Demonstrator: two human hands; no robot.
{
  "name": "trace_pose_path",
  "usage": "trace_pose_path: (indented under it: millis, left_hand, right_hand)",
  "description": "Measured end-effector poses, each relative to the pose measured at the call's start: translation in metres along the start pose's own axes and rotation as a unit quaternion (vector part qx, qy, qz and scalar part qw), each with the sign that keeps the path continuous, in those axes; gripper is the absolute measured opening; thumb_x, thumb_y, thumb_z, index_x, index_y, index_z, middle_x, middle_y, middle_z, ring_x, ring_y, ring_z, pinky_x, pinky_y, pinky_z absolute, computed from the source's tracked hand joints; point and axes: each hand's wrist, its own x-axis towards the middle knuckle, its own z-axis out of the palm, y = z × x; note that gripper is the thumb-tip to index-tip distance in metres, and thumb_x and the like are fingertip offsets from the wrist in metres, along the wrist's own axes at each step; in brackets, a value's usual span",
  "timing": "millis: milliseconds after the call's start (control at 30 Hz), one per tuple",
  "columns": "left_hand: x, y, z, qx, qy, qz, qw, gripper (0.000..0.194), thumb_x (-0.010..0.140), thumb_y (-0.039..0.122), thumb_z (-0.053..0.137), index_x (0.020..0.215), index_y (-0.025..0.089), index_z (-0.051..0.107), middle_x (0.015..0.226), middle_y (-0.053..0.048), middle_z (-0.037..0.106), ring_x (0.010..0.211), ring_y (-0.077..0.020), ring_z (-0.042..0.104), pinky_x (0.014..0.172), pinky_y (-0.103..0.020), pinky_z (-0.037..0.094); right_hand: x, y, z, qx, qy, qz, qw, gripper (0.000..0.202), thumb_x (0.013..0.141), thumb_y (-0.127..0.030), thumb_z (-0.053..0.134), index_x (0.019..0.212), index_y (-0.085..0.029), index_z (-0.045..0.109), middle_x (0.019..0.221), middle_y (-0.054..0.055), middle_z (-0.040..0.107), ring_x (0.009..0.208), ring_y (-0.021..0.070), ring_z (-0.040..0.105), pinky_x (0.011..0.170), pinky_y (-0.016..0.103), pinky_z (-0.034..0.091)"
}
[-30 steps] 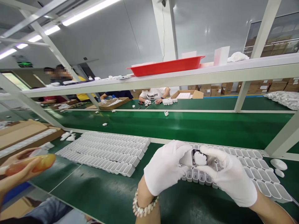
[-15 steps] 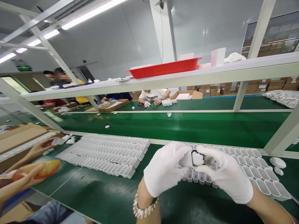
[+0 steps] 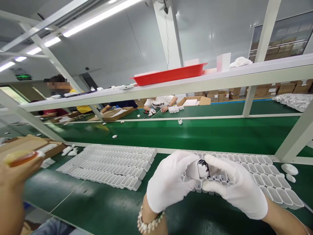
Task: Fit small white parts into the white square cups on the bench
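Gripped a small white plastic cup [image 3: 192, 171] in the gloved left hand [image 3: 170, 181], with the fingers wrapped around its outer side. Held a black-and-white insert [image 3: 203, 169] at the cup's right-hand end, between both gloves and just beside the thumb and forefinger of the gloved right hand [image 3: 236, 186]. Lined up cup, insert and right fingertips from left to right, with the cup's long axis roughly along that line, the left glove nearer the cup and the right nearer the insert. Curled the right fingers into a partly closed pinch, but could not tell firm contact from loose cover. Worked just above close-set rows of open white cups [image 3: 275, 195] on the green worktop [image 3: 105, 209]. Had a second block of white cups [image 3: 107, 164] well to the left, two white covers [image 3: 290, 168] at the far right, and a red tray [image 3: 171, 75] on the shelf [image 3: 220, 81] above. Faced, at the left edge, a co-worker's hand [image 3: 28, 173] around an amber-coloured object [image 3: 23, 159].
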Motion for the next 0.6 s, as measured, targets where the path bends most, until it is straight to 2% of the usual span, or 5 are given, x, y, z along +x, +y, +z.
trace_pose_path:
  millis: [133,300,467,600]
  left_hand:
    - [-0.002,0.001,-0.002,-0.011,0.013,-0.004,1.0,0.06,0.076,0.017,0.063,0.13,0.037,0.047,0.105,-0.003,0.067,0.095,-0.0228,0.066,0.08,-0.039,0.058]
    - [-0.007,0.001,-0.001,-0.011,0.035,-0.03,0.999,0.065,0.075,0.027,0.068,0.134,0.043,0.046,0.102,-0.001,0.068,0.093,-0.0252,0.067,0.076,-0.041,0.06]
    - [-0.007,0.004,-0.002,0.013,0.017,-0.047,0.999,0.065,0.075,0.029,0.069,0.134,0.046,0.046,0.1,-0.001,0.068,0.093,-0.0276,0.068,0.075,-0.043,0.061]
    - [-0.003,0.006,0.0,-0.012,0.027,-0.036,0.999,0.06,0.077,0.029,0.068,0.131,0.043,0.047,0.1,-0.002,0.067,0.093,-0.0263,0.067,0.076,-0.042,0.061]
  right_hand:
    - [0.001,-0.005,-0.005,-0.079,0.027,-0.093,0.992,0.053,0.091,-0.026,0.06,0.139,-0.03,0.039,0.095,0.003,0.07,0.083,0.0181,0.068,0.072,0.031,0.057]
    - [0.004,-0.011,-0.008,-0.138,0.05,-0.166,0.975,0.051,0.093,-0.029,0.056,0.141,-0.026,0.037,0.079,0.002,0.067,0.063,0.0163,0.063,0.058,0.03,0.053]
    - [0.003,-0.009,-0.005,-0.161,0.035,-0.18,0.97,0.051,0.094,-0.028,0.053,0.14,-0.023,0.033,0.086,0.005,0.069,0.071,0.0195,0.066,0.062,0.033,0.054]
    - [0.0,-0.009,-0.003,-0.147,0.037,-0.149,0.977,0.045,0.095,-0.032,0.051,0.136,-0.024,0.035,0.088,0.007,0.07,0.079,0.0214,0.068,0.066,0.034,0.056]
